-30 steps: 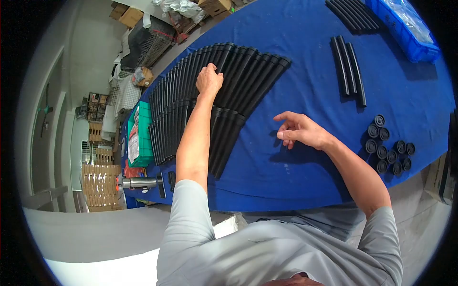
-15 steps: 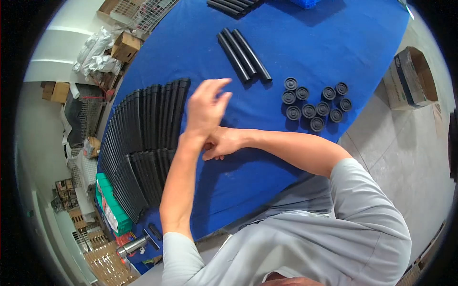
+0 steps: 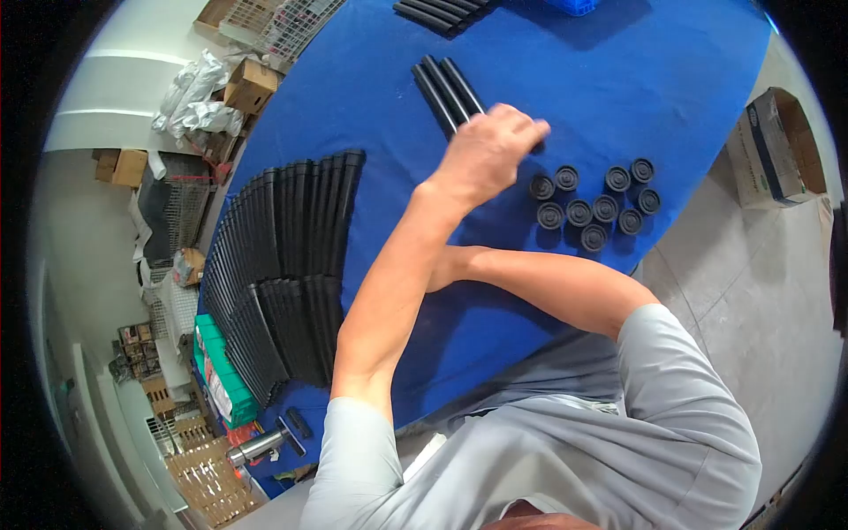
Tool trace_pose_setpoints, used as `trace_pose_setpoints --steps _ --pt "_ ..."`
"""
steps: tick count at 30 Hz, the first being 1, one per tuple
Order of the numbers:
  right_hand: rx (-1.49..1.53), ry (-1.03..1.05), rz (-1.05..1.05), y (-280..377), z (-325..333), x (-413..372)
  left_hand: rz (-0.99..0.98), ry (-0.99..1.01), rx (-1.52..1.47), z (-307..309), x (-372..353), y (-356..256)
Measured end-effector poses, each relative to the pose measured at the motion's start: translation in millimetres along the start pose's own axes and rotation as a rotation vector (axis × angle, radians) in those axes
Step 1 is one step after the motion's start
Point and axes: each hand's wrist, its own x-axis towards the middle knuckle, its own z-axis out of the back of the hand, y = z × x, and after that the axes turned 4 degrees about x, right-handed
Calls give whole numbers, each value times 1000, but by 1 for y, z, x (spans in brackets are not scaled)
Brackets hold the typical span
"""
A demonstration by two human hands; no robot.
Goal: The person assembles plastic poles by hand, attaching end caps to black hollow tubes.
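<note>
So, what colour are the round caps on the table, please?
The round caps are black; head view shows them.

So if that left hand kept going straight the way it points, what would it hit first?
Likely the three tubes: the left hand is over their near ends, though I can't tell if it touches. The caps lie off to one side.

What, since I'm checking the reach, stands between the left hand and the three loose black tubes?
Nothing visible does. The left hand lies over the near ends of the three tubes, though whether it grips one cannot be told. The round caps sit on the cloth beside it, off to one side.
</note>
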Motion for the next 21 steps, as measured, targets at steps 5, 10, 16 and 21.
trace_pose_setpoints --steps 5,10,16,21 --pt "-296 64 -259 52 4 1 472 -54 219 18 -63 91" --pt "-297 68 -254 47 5 2 802 258 161 17 -104 106" --pt "-303 78 -272 51 4 1 434 -76 278 19 -87 84" --pt "-240 57 -196 40 3 2 350 -23 167 -6 -63 55"
